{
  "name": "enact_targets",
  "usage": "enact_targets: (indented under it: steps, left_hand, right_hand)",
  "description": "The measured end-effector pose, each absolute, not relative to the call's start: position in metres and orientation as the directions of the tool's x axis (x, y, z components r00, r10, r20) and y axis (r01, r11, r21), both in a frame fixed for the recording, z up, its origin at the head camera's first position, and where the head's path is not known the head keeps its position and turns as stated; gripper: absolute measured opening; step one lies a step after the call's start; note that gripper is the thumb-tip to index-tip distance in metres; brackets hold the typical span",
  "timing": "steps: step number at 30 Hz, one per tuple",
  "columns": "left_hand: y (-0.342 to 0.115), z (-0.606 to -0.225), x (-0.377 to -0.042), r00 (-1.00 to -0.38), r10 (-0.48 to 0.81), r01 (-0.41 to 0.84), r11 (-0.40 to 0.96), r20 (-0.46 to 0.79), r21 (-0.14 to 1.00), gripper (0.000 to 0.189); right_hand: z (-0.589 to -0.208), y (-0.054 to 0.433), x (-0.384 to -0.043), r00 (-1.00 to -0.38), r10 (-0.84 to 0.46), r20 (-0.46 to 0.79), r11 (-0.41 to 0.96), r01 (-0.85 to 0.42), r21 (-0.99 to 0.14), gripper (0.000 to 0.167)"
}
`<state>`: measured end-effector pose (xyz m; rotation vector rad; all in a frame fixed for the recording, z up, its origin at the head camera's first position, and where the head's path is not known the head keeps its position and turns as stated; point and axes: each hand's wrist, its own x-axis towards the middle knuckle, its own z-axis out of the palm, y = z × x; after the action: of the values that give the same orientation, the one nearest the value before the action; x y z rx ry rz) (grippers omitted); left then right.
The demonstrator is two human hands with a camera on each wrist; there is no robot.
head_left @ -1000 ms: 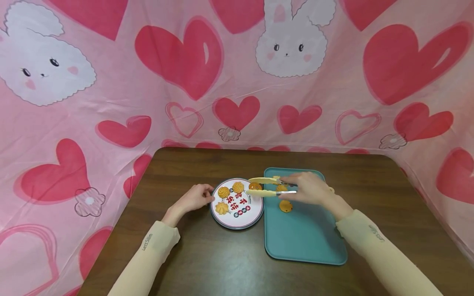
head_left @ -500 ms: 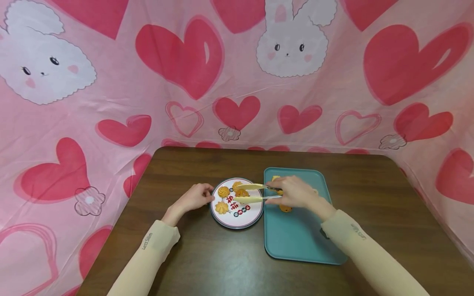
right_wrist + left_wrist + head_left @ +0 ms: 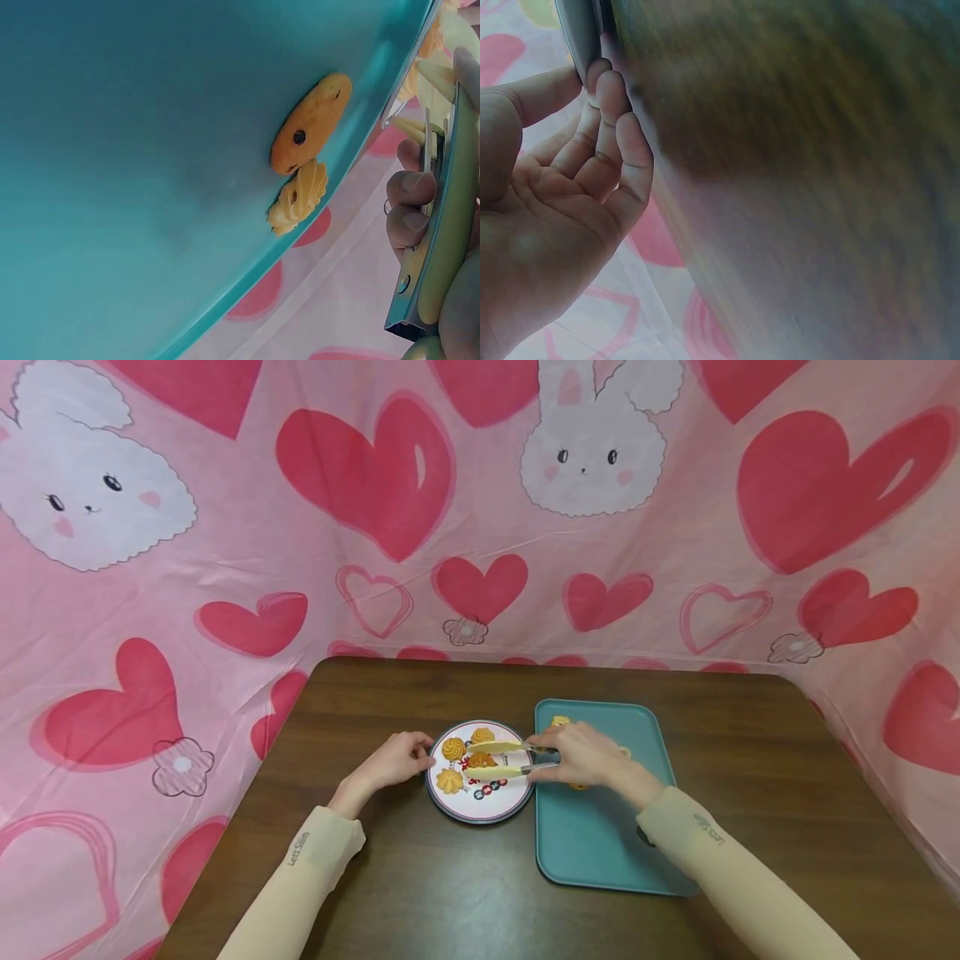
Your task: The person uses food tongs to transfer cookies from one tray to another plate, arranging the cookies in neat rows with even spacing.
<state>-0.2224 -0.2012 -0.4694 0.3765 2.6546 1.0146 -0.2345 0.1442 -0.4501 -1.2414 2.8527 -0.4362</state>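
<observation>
My left hand (image 3: 395, 758) pinches the left rim of a round white plate (image 3: 512, 800) with red lettering, thumb and fingertips at its edge. My right hand (image 3: 585, 753) grips metal tongs (image 3: 498, 772) with pale yellow tips, reaching over the plate from the right. Between those tips is a brownish-orange cookie (image 3: 482, 761), close over the plate's middle. Three swirled golden cookies lie around it, among them a star-shaped cookie (image 3: 449, 781). In the right wrist view, fingers and thumb wrap the tongs' handle (image 3: 446, 232).
A teal tray (image 3: 615, 847) lies right of the plate, partly under my right forearm. On it the right wrist view shows a cookie with dark chips (image 3: 309, 127) beside a ridged piped cookie (image 3: 300, 199). Behind the brown table (image 3: 390, 693) hangs a pink heart-patterned cloth (image 3: 300, 527).
My right hand has moved left from over the tray, bringing the tongs and the brownish-orange cookie from the plate's right rim to its middle. The left hand and plate have stayed put.
</observation>
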Motion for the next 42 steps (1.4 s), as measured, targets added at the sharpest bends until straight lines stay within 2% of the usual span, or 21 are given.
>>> enact_targets:
  steps: [15,28,42]
  left_hand:
    - [-0.2027,-0.4704,-0.2225,-0.925,0.347,0.155,0.714,-0.153,0.683,0.035]
    - [-0.2037,-0.4696,-0.2225,-0.922,0.35,0.149,0.715,-0.165,0.683,0.037]
    - [-0.203,-0.4689,-0.2215,-0.924,0.341,0.139,0.719,-0.173,0.681,0.038]
  right_hand:
    - [-0.4523,0.1395,-0.2333,-0.719,-0.693,0.054,0.685,-0.679,-0.262,0.06]
    - [-0.4564,0.1407,-0.2351,-0.71,-0.7,0.08,0.67,-0.691,-0.27,0.059]
    - [-0.4539,0.14,-0.233,-0.732,-0.677,0.073,0.693,-0.668,-0.271,0.064]
